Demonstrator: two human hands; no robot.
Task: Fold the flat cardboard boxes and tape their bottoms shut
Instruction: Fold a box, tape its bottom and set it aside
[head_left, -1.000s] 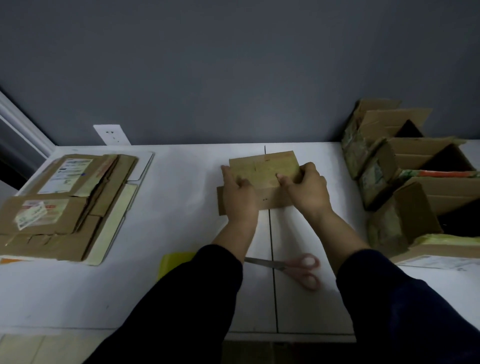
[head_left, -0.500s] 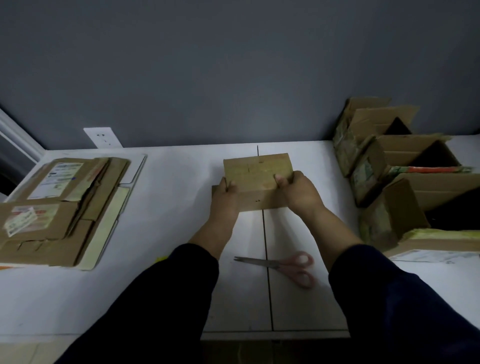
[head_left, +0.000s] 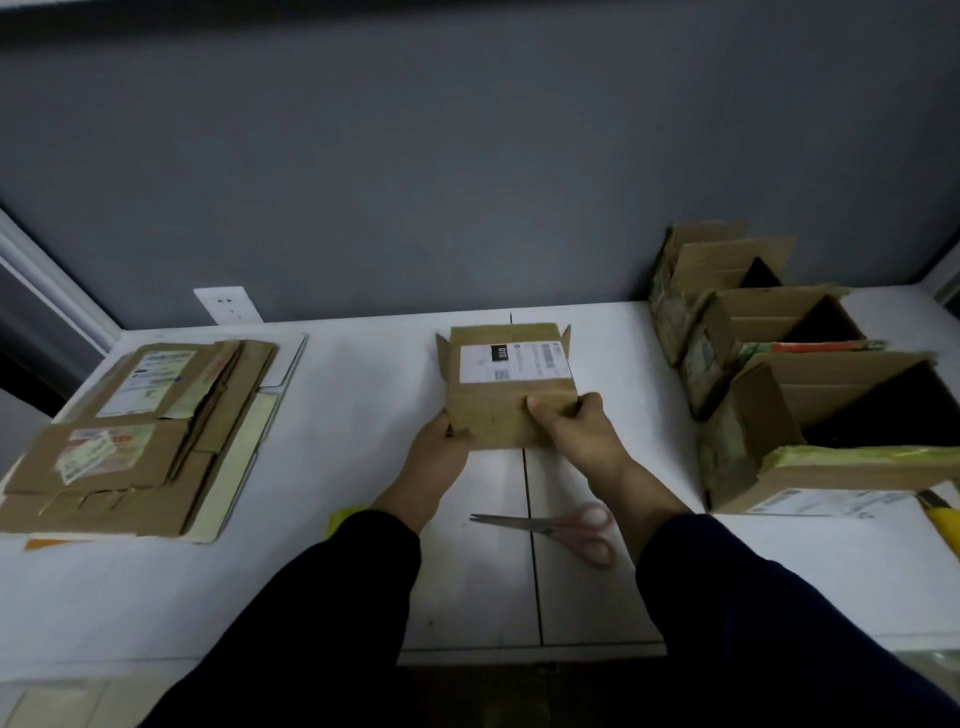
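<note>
From the head camera, the box sits mid-table between both hands. The left hand grips its near-left corner. The right hand grips the near-right corner, thumb pressed on the near panel. Its white label faces up, long side running left to right, and its loose flaps point toward the grey wall. On the white table, scissors lie nearer the person, flat cardboard is stacked at left, and folded boxes stand at right.

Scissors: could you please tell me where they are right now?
In the head view the scissors lie on the white table across its centre seam, pink handles to the right, just this side of the cardboard box.
</note>
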